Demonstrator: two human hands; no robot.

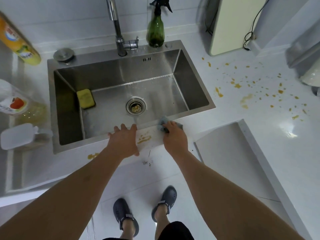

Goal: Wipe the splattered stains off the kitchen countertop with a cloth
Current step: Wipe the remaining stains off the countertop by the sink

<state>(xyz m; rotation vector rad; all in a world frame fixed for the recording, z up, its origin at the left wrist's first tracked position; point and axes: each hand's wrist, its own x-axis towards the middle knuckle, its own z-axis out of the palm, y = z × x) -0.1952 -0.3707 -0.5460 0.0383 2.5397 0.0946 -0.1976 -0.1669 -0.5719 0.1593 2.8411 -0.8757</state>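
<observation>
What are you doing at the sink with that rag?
A person is cleaning orange splatters off the white countertop. The right hand grips a bunched blue-grey cloth at the sink's front edge, beside a smear not yet wiped. The left hand rests flat on that edge. Many more splatters dot the counter to the right, and one smear sits near the front left corner.
</observation>
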